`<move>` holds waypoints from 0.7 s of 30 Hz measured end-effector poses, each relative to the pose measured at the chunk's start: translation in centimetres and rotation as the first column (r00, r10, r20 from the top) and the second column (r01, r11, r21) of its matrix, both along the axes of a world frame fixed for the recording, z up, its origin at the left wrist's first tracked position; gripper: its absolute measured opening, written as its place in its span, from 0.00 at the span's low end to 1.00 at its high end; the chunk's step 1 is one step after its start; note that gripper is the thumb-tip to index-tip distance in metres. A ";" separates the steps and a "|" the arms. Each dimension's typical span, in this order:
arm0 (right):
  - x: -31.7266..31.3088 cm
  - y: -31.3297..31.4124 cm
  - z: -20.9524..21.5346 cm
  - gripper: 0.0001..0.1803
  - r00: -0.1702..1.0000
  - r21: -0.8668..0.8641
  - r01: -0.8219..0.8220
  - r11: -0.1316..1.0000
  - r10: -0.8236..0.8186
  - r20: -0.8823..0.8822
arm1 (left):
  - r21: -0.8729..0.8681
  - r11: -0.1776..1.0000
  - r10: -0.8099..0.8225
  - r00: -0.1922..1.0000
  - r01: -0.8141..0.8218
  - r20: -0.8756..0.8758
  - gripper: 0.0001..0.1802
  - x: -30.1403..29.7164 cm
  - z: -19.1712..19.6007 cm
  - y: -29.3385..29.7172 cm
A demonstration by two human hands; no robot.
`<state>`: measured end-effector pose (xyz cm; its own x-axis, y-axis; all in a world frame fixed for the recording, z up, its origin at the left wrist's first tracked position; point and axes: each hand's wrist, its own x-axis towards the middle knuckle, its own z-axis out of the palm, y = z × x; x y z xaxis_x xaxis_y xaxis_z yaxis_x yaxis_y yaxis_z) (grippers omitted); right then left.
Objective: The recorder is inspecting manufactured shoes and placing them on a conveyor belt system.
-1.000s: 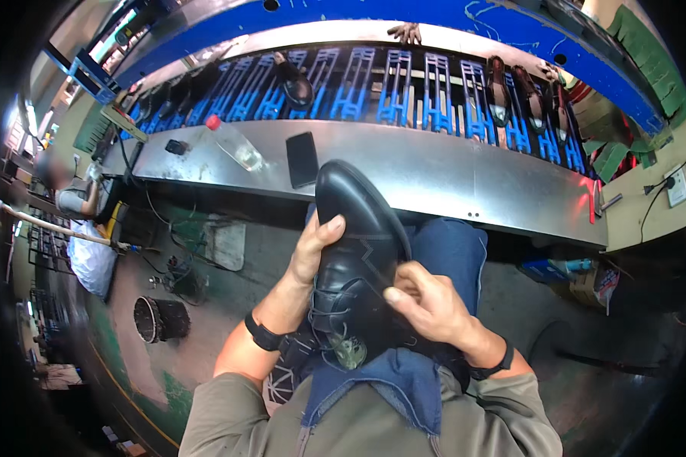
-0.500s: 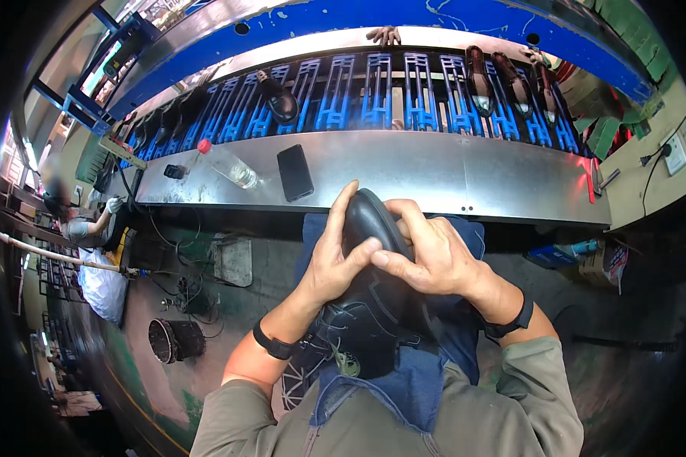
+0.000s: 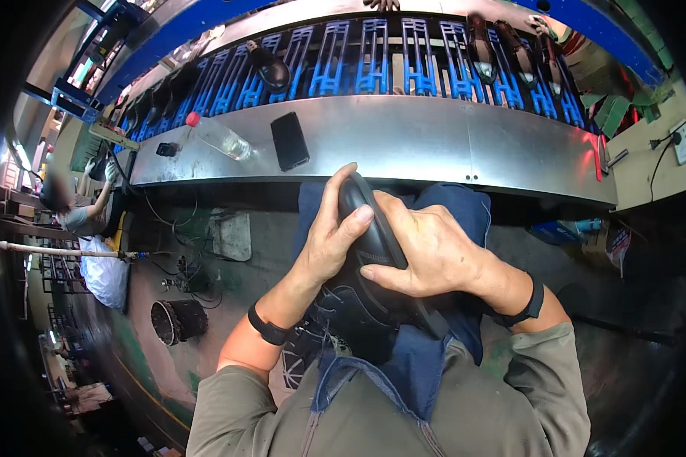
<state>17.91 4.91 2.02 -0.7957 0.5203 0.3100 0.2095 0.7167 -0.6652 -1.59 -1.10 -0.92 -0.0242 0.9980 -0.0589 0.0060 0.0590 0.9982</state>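
A black lace-up shoe (image 3: 376, 242) is held over my lap, its toe pointing away from me. It is tilted, so the edge of its sole shows along the right side. My left hand (image 3: 332, 240) closes around the left of the toe, thumb pressed on the upper. On the other side my right hand (image 3: 440, 247) grips the sole edge, its thumb laid across the shoe's side. The right fingertips are hidden behind the shoe. Loose laces (image 3: 329, 305) show near the opening at the lower left.
Ahead runs a metal bench (image 3: 389, 141) with a phone (image 3: 290, 142), a clear bottle (image 3: 225, 139) and a red-handled tool (image 3: 597, 158). Beyond it, a blue rack conveyor (image 3: 373, 61) carries several shoes. A black bucket (image 3: 178, 322) stands on the left floor; a co-worker (image 3: 84, 209) is farther left.
The shoe has rolled further onto its side, showing more sole edge. My right thumb has slid back from the toe, away from the left thumb. The bench now appears higher in view.
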 end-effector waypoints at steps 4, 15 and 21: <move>0.3 -2.0 -1.0 0.42 0.997 -0.105 0.054 0.993 -0.048 0.061 | -0.077 0.996 0.056 0.993 -0.048 0.108 0.45 0.2 -1.9 0.1; 4.7 -11.5 -4.5 0.47 0.962 -0.126 0.183 0.975 -0.151 0.228 | -0.113 0.934 -0.030 0.391 0.339 0.920 0.31 -0.9 -8.8 -1.4; 3.0 -8.4 -7.4 0.40 0.987 0.364 0.158 0.918 -0.138 -0.081 | -0.548 0.819 0.315 0.664 0.172 0.679 0.29 0.2 -5.7 1.8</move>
